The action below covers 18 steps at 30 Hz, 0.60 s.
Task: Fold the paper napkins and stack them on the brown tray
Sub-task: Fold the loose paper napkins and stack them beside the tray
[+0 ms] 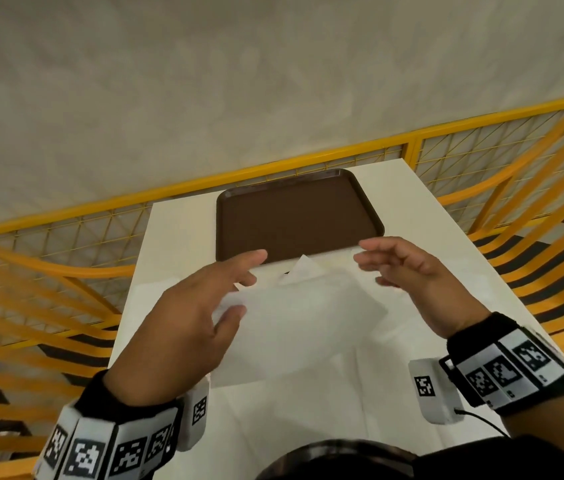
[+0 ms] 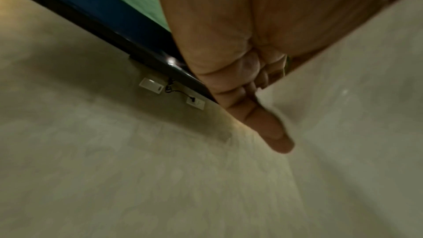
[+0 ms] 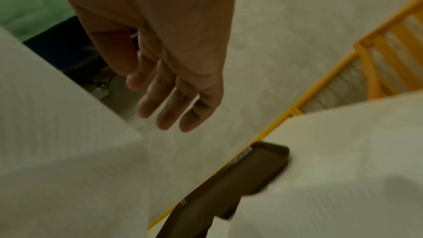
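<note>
Head view: thin white napkin (image 1: 294, 320) beside smooth rounded brown tray (image 1: 294, 220).

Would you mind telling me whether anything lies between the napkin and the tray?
Nothing visible does: the napkin lies on the table just before the bare tray, with both open hands above it.

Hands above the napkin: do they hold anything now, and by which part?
Nothing is held. The left hand and right hand hover open over the unfolded napkin, fingers relaxed, near its far corners.
</note>
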Available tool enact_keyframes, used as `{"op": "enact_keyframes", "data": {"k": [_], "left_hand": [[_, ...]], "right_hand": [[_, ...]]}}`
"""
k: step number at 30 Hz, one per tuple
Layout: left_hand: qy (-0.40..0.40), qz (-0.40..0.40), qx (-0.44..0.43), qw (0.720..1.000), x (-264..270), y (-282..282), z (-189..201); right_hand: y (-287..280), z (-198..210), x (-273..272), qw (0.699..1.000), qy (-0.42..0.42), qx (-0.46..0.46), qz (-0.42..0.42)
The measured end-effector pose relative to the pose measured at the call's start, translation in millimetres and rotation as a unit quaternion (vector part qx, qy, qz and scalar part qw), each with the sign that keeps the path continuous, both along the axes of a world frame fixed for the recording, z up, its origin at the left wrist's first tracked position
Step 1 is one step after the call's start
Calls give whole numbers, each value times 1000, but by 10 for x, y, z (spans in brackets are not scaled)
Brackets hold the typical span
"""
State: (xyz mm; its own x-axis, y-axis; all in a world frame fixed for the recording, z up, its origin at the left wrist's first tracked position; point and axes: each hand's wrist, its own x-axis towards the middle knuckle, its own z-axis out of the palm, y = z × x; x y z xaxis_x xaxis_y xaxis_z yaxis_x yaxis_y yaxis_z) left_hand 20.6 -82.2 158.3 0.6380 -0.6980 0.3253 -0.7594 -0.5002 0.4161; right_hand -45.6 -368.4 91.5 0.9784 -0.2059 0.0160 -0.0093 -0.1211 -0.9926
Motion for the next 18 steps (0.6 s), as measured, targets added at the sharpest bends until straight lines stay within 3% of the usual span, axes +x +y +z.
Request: {"op": "enact_keyframes", "data": {"k": [4, 7, 9, 13, 16, 18], "left_hand": [[-49, -31, 55, 997, -50, -49, -59], [-45, -46, 46, 997, -114, -118, -76], [-40, -28, 31, 998, -142, -135, -80], [-23, 7, -10, 1000, -147, -74, -83], [13, 40, -75, 996, -148, 26, -74], [50, 87, -152, 983, -130, 99, -84]], "right_hand": [[184, 181, 30, 960, -84, -264, 48], [406, 126, 77, 908, -117, -378, 134], [527, 27, 94, 882, -122, -431, 146], [609, -93, 105, 875, -127, -452, 120], [583, -99, 137, 893, -133, -423, 82], [530, -88, 137, 922, -128, -362, 50]]}}
